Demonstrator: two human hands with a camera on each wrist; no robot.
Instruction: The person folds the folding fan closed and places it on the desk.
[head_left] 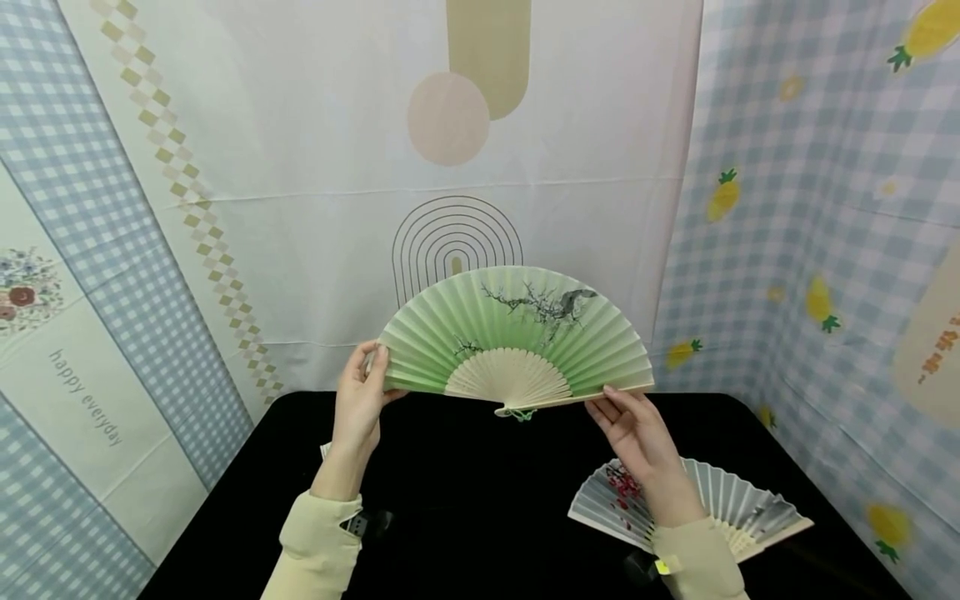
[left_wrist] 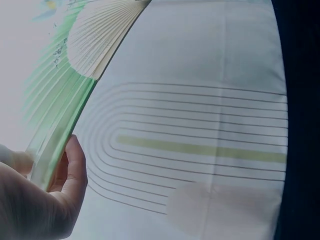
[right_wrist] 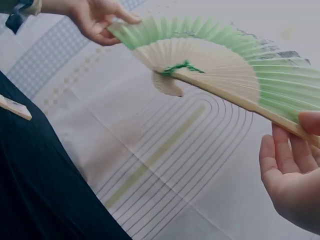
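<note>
Now both hands pinch pleated green paper fan [head_left: 517, 333] w/ bamboo ribs.

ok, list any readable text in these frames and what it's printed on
"happy everyday" — on the left backdrop cloth, grey letters running diagonally.
Orange characters on the cream patch of the right backdrop — cut off at the frame edge, not readable.
Green fan, held by the left hand and right hand: painted branch only, no legible text.
White fan on the black table: none readable.
</note>
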